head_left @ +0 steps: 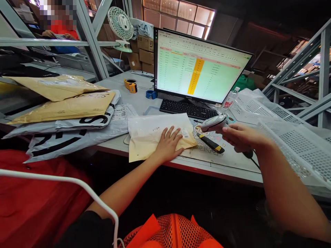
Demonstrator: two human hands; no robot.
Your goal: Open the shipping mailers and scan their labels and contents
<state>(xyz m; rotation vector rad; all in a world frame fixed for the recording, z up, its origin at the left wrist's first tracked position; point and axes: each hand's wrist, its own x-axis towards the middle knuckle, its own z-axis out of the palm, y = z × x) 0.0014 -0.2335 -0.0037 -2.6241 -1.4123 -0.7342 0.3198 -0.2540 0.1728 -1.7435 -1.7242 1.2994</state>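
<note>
My left hand (168, 144) lies flat with spread fingers on a pale padded envelope (144, 136), beside a small barcode label on its right end. Handwriting shows on the envelope's upper face. In my right hand (239, 135) is a barcode scanner (214, 122), held above the desk with its head toward the envelope. A cable runs down from the scanner's handle. Just below it a yellow and black utility knife (211, 143) rests on a desk mat (232, 160) printed with cartoon drawings, close to the envelope's right edge.
A stack of yellow mailers (77, 105) and grey plastic mailers (85, 141) leans over the desk's left edge. Behind are a keyboard (186, 108), a monitor (199, 65) showing a spreadsheet, tape dispensers (130, 85) and a fan (121, 24). White perforated baskets (297, 137) stand right. A person sits at far left.
</note>
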